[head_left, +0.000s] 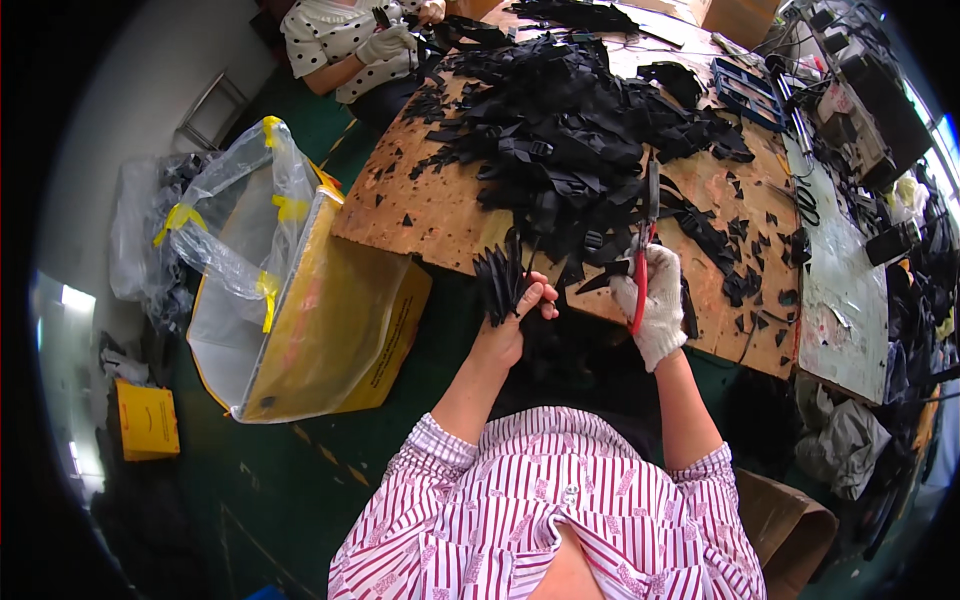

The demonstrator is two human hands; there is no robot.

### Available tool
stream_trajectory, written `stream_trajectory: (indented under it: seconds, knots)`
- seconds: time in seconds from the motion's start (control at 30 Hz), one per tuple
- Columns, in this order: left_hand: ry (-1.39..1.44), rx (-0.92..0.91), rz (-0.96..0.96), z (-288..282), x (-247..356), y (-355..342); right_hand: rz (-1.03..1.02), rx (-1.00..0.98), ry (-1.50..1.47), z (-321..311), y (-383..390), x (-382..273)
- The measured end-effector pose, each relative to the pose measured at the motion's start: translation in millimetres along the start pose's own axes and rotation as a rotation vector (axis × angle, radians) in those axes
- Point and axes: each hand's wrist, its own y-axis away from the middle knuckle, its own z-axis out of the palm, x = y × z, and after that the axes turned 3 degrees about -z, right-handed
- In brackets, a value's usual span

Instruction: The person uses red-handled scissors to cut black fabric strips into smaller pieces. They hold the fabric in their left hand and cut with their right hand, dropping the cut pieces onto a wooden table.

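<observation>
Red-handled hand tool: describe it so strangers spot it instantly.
Find the brown wooden table piled with black fabric pieces. At its near edge, the person's white-gloved right hand holds the tool. Its red handle sets it apart from those black pieces.

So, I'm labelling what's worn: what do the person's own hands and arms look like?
The left hand is bare; the right hand wears an off-white glove. The sleeves are white with dark red stripes and end around the elbows.

A worktable heaped with black pieces marks a workshop.
</observation>
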Motion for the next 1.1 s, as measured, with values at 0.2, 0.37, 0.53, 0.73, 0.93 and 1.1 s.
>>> stream_trajectory:
  seconds: [0.2,0.37,0.53,0.73,0.93,1.1]
  knots:
    - [-0.084,-0.109,-0.043,24.1,-5.3,15.8,0.234,-0.281,-0.491,23.5,25.4,-17.2]
    - [-0.271,-0.17,0.056,23.8,-10.7,20.1,-0.005,-0.167,-0.179,27.2,30.8,17.3]
    - [-0.161,-0.162,0.143,4.0,-18.7,14.5,-0.178,-0.035,-0.023,28.1,34.2,3.3]
    - [-0.126,0.139,0.002,4.7,-2.9,10.1,0.095,-0.133,0.228,-13.3,69.8,20.4]
    - [-0.171,0.213,-0.023,4.0,2.6,8.6,0.252,-0.348,0.576,-23.9,86.7,-15.6]
    - [-0.276,0.199,-0.048,4.0,1.5,9.9,0.151,-0.402,0.64,-27.7,89.9,-20.0]
